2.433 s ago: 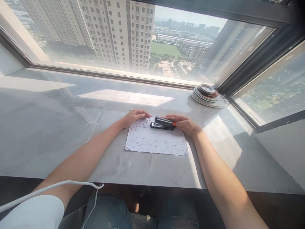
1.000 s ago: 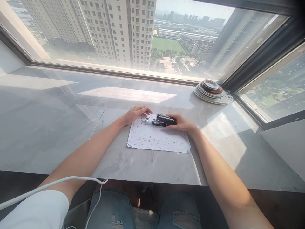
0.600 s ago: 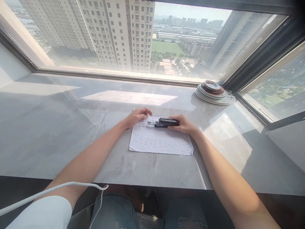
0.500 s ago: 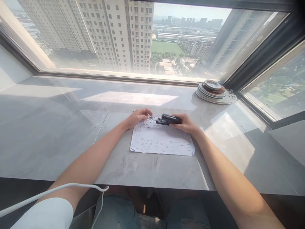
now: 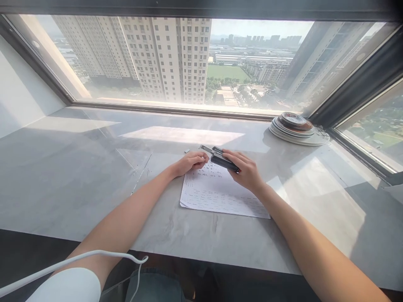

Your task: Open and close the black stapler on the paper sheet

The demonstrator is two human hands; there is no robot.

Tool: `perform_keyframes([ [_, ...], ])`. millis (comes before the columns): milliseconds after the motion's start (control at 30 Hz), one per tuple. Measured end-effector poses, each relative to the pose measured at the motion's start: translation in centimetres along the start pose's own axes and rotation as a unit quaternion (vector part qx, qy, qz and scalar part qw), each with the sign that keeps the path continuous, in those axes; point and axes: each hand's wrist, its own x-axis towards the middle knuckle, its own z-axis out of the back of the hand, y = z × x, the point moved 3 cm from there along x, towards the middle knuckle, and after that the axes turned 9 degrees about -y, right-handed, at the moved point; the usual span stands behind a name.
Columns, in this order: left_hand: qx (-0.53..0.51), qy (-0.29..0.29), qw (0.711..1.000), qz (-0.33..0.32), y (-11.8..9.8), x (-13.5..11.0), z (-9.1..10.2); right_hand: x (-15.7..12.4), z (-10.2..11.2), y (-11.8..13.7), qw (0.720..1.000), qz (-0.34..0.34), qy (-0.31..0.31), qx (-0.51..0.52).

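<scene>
My right hand (image 5: 247,170) is closed round a black stapler (image 5: 224,161), which it holds tilted above the paper. The stapler is opened up, with its silver metal part (image 5: 206,149) sticking out toward the upper left. Just left of it, my left hand (image 5: 192,162) rests with curled fingers at the paper's upper left corner. Whatever those fingers may hold is hidden. Under both hands lie sheets of white paper (image 5: 220,199) with handwriting and dashed lines. A small greyish piece (image 5: 187,151) lies on the counter behind my left hand, too small to name.
Several stacked plates (image 5: 294,128) stand at the back right of the grey marble-look counter (image 5: 151,218), by the window frame (image 5: 176,114). A white cable (image 5: 103,252) hangs across the lower left, over my left arm. The counter's front edge runs close to my legs.
The stapler has turned from lying level to tilted, its silver end pointing up and left. My left fingers have curled in from a looser pose. The whole view has shifted slightly.
</scene>
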Motion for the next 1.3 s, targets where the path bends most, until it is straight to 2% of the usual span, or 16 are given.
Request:
perform_keyframes([
  [167, -0.018, -0.005, 1.000, 0.000, 0.1, 0.0, -0.1, 0.0, -0.3, 0.5, 0.986, 0.118, -0.034, -0.116],
  [367, -0.025, -0.015, 0.999, -0.022, 0.5, 0.3, 0.1, 0.3, -0.3, 1.3, 0.967, 0.167, -0.026, -0.189],
  [767, -0.030, -0.015, 0.999, -0.031, 1.2, 0.7, 0.3, 1.0, -0.1, 2.5, 0.955, 0.183, -0.019, -0.233],
  [1167, -0.034, -0.018, 0.999, -0.024, 0.3, 0.2, 0.0, 1.0, -0.3, 2.0, 0.955, 0.179, -0.007, -0.237],
  [1300, -0.047, -0.038, 0.998, -0.017, 0.2, 0.3, -0.1, 1.1, -0.3, 1.9, 0.956, 0.168, 0.001, -0.239],
])
